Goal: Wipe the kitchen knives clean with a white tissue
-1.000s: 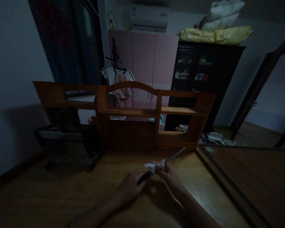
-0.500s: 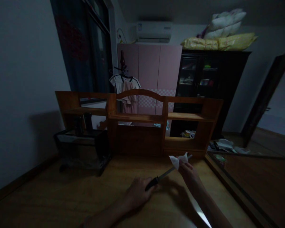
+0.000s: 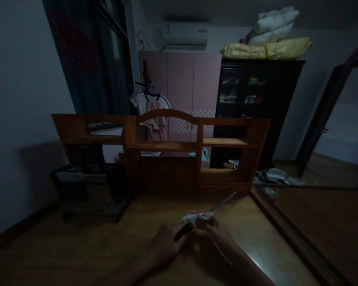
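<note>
My left hand (image 3: 164, 243) is closed round the black handle of a knife (image 3: 223, 201) whose pale blade points up to the right over the wooden desk (image 3: 86, 242). My right hand (image 3: 216, 233) pinches a crumpled white tissue (image 3: 193, 217) against the base of the blade, close to the handle. Both hands sit low at the middle of the dim view, almost touching.
A wooden shelf unit (image 3: 167, 151) stands across the back of the desk. A dark box-like object (image 3: 89, 178) sits at its left end. Behind are a pink wardrobe (image 3: 181, 87), a dark cabinet (image 3: 250, 103) with bedding on top, and an open door (image 3: 325, 115) at right.
My right hand with the tissue slid out to the blade's tip, then came back down to its base near the handle. The camera swung a little right and back.
</note>
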Demonstrator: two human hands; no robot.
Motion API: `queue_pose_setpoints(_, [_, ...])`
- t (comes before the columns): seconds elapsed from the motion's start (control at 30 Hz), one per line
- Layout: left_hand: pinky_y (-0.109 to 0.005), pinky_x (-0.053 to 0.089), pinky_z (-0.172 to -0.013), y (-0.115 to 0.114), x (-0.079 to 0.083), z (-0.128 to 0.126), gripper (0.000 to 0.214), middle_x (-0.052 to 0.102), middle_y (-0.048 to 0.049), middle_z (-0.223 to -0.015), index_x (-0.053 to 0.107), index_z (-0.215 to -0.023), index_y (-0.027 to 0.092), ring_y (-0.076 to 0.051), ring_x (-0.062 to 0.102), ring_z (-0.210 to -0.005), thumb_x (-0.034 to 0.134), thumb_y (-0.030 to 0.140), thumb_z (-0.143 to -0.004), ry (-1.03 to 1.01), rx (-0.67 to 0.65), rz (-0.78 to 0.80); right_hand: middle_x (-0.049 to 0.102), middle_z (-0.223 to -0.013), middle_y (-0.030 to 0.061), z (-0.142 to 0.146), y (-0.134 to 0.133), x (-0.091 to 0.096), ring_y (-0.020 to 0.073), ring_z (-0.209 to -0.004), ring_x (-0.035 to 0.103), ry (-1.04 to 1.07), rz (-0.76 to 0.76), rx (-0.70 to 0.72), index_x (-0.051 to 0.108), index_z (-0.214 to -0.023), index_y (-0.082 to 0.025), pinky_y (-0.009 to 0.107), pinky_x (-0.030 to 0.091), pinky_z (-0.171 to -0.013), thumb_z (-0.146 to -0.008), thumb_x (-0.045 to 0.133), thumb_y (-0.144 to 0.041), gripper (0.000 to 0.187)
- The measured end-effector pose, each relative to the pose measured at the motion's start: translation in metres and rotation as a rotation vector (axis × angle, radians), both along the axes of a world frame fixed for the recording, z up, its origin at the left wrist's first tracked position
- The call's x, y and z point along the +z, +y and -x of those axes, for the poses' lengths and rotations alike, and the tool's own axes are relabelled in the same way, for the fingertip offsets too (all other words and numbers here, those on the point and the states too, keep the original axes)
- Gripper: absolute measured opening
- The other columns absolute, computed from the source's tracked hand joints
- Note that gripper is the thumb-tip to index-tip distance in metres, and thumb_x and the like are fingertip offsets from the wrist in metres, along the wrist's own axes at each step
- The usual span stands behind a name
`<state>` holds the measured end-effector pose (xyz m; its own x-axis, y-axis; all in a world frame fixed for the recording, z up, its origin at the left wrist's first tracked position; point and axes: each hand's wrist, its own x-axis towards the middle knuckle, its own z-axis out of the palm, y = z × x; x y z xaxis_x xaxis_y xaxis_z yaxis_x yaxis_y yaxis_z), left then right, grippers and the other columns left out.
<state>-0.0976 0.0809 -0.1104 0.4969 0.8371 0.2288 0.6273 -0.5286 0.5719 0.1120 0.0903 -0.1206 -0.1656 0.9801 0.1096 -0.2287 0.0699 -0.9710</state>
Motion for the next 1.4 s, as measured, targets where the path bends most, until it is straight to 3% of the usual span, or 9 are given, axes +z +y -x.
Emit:
queue_pose_setpoints(0.23, [-0.025,0.045,-0.075,-0.002,0.001,0.001,0.031,0.071,-0.0014,-0.100,0.063,-0.115,0.027,-0.019,0.065,-0.084,0.048,0.035,-0.089,0.017,-0.036,0.053,0.069,-0.099,0.0096,0.003,-0.007,-0.004,0.0287,-0.096,0.063,0.078,0.084,-0.004,0.068,-0.098,-0.018,0.038,0.047,-0.085,-0.065,0.081,-0.039,0.041])
queue_pose_setpoints(0.47, [-0.025,0.046,-0.075,-0.003,0.003,0.005,0.031,0.071,-0.0007,-0.100,0.065,-0.112,0.028,-0.020,0.066,-0.086,0.049,0.038,-0.088,0.019,-0.030,0.126,0.070,-0.092,0.0099,0.013,-0.012,-0.009,0.0279,-0.085,0.065,0.200,0.156,-0.029,0.067,-0.099,-0.016,0.036,0.049,-0.074,-0.063,0.082,-0.038,0.045])
queue_pose_setpoints(0.67, [-0.024,0.045,-0.074,0.001,-0.002,0.007,0.029,0.071,0.0007,-0.101,0.064,-0.113,0.030,-0.018,0.066,-0.085,0.050,0.036,-0.088,0.027,-0.048,0.122,0.069,-0.100,0.0099,0.012,-0.016,0.004,0.0289,-0.092,0.065,0.164,0.174,-0.009,0.068,-0.098,-0.017,0.036,0.049,-0.079,-0.063,0.082,-0.040,0.045])
queue_pose_setpoints(0.83, [-0.024,0.045,-0.073,-0.004,0.002,0.004,0.026,0.071,-0.0017,-0.096,0.064,-0.106,0.024,-0.018,0.065,-0.082,0.047,0.033,-0.090,0.019,-0.046,0.077,0.070,-0.104,0.0097,-0.011,-0.006,0.022,0.0303,-0.100,0.062,0.047,0.049,-0.102,0.071,-0.095,-0.017,0.038,0.046,-0.087,-0.066,0.080,-0.044,0.041])
queue_pose_setpoints(0.97, [-0.025,0.044,-0.073,-0.007,0.005,0.004,0.025,0.070,-0.0009,-0.094,0.063,-0.105,0.024,-0.017,0.064,-0.082,0.043,0.032,-0.091,0.010,-0.055,0.074,0.069,-0.105,0.0104,-0.026,0.003,0.023,0.0284,-0.101,0.061,0.074,-0.020,-0.216,0.069,-0.107,-0.016,0.039,0.043,-0.092,-0.076,0.072,-0.045,0.043])
queue_pose_setpoints(1.23, [-0.031,0.041,-0.076,0.001,-0.007,0.011,0.027,0.071,-0.0024,-0.095,0.064,-0.106,0.025,-0.023,0.064,-0.084,0.047,0.038,-0.090,0.131,0.002,0.015,0.068,-0.109,0.0102,-0.002,-0.005,0.002,0.0298,-0.100,0.061,0.031,0.063,-0.009,0.070,-0.103,-0.018,0.039,0.047,-0.087,-0.072,0.075,-0.048,0.043])
queue_pose_setpoints(1.4, [-0.028,0.042,-0.074,-0.001,-0.005,0.008,0.029,0.071,-0.0007,-0.100,0.060,-0.115,0.029,-0.020,0.065,-0.084,0.047,0.037,-0.091,0.089,-0.054,0.020,0.068,-0.107,0.0092,0.006,-0.013,0.007,0.0298,-0.100,0.062,0.010,0.034,0.051,0.070,-0.100,-0.019,0.039,0.046,-0.089,-0.074,0.074,-0.046,0.038])
